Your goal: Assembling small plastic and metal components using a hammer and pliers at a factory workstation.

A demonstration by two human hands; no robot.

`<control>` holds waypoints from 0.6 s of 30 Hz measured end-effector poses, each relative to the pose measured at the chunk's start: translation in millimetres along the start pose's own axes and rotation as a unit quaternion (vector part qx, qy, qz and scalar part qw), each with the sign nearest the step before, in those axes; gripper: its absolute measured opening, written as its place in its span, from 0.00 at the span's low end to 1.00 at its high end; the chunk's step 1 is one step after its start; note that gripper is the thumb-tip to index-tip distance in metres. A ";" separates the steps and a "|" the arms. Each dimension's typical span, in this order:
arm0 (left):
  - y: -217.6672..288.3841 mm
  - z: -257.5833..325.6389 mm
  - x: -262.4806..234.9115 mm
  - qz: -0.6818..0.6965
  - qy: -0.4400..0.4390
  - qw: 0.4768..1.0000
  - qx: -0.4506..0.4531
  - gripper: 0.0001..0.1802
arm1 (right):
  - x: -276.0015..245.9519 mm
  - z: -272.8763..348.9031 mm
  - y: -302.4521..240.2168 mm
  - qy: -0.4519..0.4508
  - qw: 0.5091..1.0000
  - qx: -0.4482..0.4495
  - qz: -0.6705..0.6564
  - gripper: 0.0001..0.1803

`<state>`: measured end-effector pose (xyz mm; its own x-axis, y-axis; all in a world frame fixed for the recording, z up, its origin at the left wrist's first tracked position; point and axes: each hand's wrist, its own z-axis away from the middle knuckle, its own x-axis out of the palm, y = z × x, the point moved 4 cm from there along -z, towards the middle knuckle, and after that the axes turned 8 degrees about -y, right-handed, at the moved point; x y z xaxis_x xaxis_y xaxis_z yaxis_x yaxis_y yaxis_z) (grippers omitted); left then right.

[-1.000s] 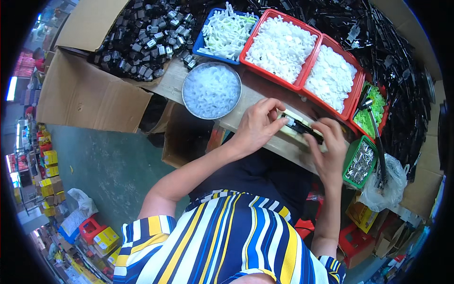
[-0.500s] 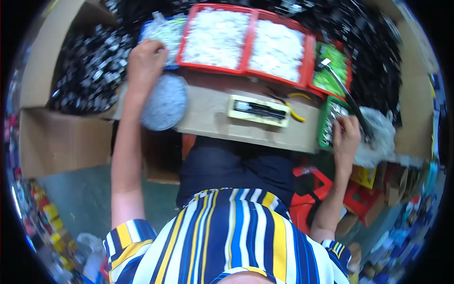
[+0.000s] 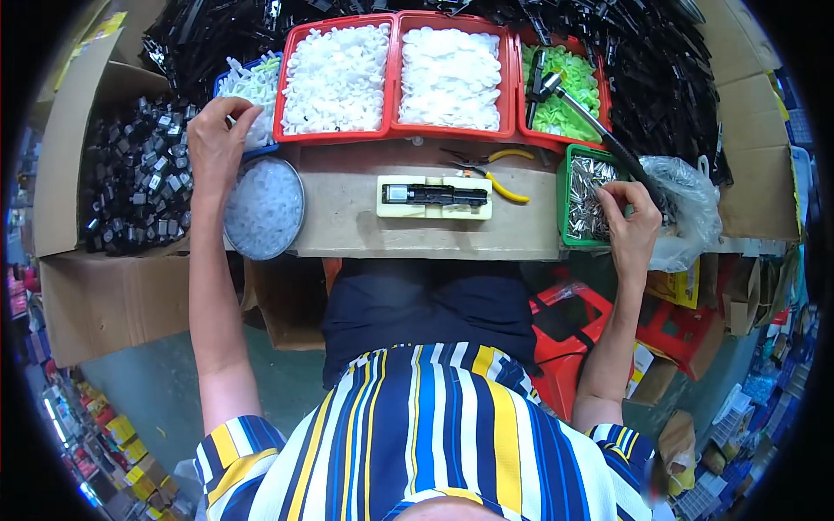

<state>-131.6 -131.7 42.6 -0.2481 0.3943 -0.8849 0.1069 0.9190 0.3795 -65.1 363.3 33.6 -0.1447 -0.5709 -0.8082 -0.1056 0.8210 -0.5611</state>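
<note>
My left hand (image 3: 217, 143) is at the near left edge of a blue tray (image 3: 272, 148) of small white and pale green plastic parts, thumb and forefinger pinched; whatever is between them is too small to make out. Over a green tray (image 3: 565, 195) of small metal pins, my right hand (image 3: 632, 221) has its fingers closed at the near right side, their contents hidden. Between the hands, a cream-coloured fixture (image 3: 388, 208) on the board holds a black elongated part (image 3: 447, 195) with a clear piece at its left end.
Yellow-handled pliers (image 3: 508, 189) lie behind the fixture. Red trays (image 3: 393, 78) of white and green parts line the back. A round dish (image 3: 265, 208) of translucent pieces stands left. A black-handled tool (image 3: 599, 130) slants over the green tray, beside a clear plastic bag (image 3: 691, 213).
The whole view has shifted, so the trays and fixture appear farther left, and the picture is sharper. Both hands remain at the same trays.
</note>
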 end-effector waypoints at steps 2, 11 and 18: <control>3.7 2.8 -9.9 0.029 0.042 0.999 -0.017 0.07 | 0.1 1.0 -0.2 0.010 1.000 0.004 -0.012 0.04; 84.2 57.0 34.5 0.622 -0.086 0.765 -0.146 0.06 | 52.4 3.4 -77.2 -0.059 0.928 -0.018 -0.368 0.03; 137.8 103.7 89.1 0.821 -0.192 0.472 -0.257 0.07 | 96.3 4.3 -134.0 -0.106 0.866 -0.092 -0.480 0.04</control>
<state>-39.1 30.0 -11.9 -0.0328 0.6373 0.7699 -0.4203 -0.7077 0.5679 -60.7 198.4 30.1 0.2790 -0.9603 -0.0097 -0.2336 -0.0580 -0.9706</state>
